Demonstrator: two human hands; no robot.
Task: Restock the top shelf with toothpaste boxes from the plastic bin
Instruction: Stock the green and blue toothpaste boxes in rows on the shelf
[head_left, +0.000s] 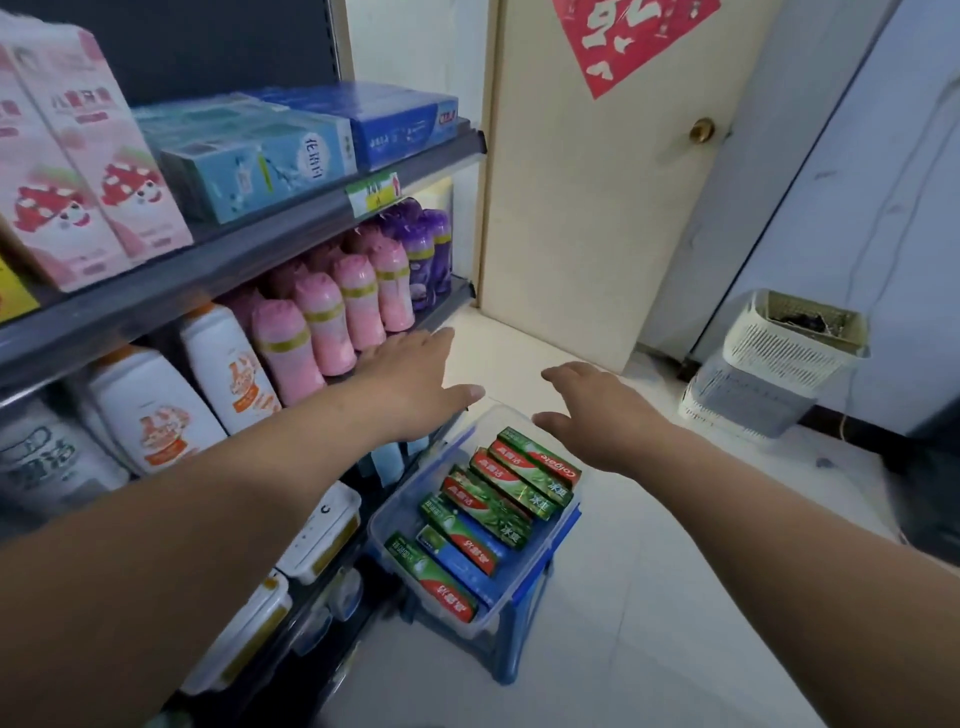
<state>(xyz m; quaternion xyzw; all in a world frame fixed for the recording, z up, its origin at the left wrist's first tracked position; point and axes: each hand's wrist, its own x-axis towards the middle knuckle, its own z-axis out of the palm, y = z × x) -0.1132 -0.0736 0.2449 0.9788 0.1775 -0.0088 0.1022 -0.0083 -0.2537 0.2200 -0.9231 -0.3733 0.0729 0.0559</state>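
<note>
— Where are the toothpaste boxes (501, 501)?

— Lower centre of the frame, in the clear plastic bin (400, 506). They are long cartons in green and red, a couple partly blue, lying flat and side by side at a slant. The bin sits on a blue stool (511, 644), close against the shelving.

— And the hands?

— Both are held above the bin's far end, holding nothing. The left hand (415, 379) has its fingers straight and spread, in front of the pink bottles (332, 322). The right hand (597, 410) is flat and relaxed.

— Room to move?

— There is pale floor (649, 597) to the right of the bin. The top shelf (291, 231), upper left, carries pink and blue cartons up to its front lip.
</note>
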